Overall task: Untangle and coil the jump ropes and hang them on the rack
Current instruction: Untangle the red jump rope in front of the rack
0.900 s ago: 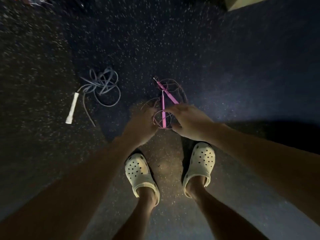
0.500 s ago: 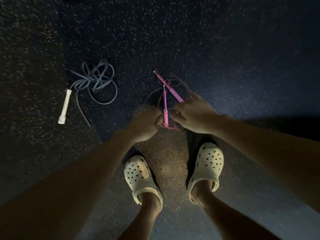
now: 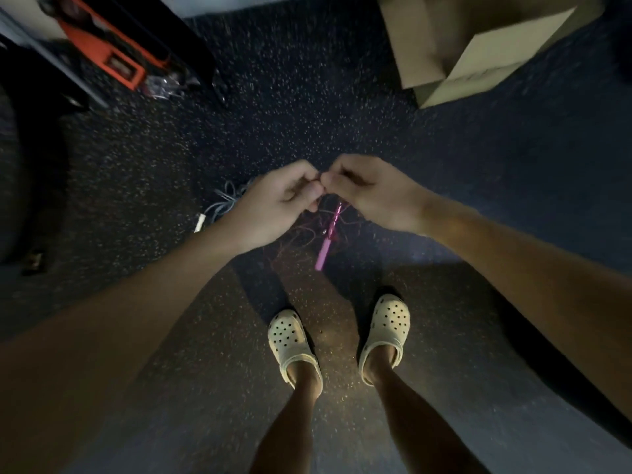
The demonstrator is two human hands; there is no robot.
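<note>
Head view: speckled dark floor [image 3: 307, 107], cardboard box [image 3: 478, 46] upper right; left hand [image 3: 273, 206] and right hand [image 3: 372, 193], fingers curled, pinch the pink jump rope [image 3: 328, 241] at frame centre.

One head-worn camera looks almost straight down at the dim floor [image 3: 307, 114], seemingly from standing height.

Speckled dark floor [image 3: 307, 97], cardboard box [image 3: 478, 53] far right, orange-black gear [image 3: 113, 53] far left, pale clogs [image 3: 388, 323]

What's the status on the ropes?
Pinched by left hand and right hand: pink rope, dangling, tangled. Untouched grey rope on floor. Nothing in the way.
</note>
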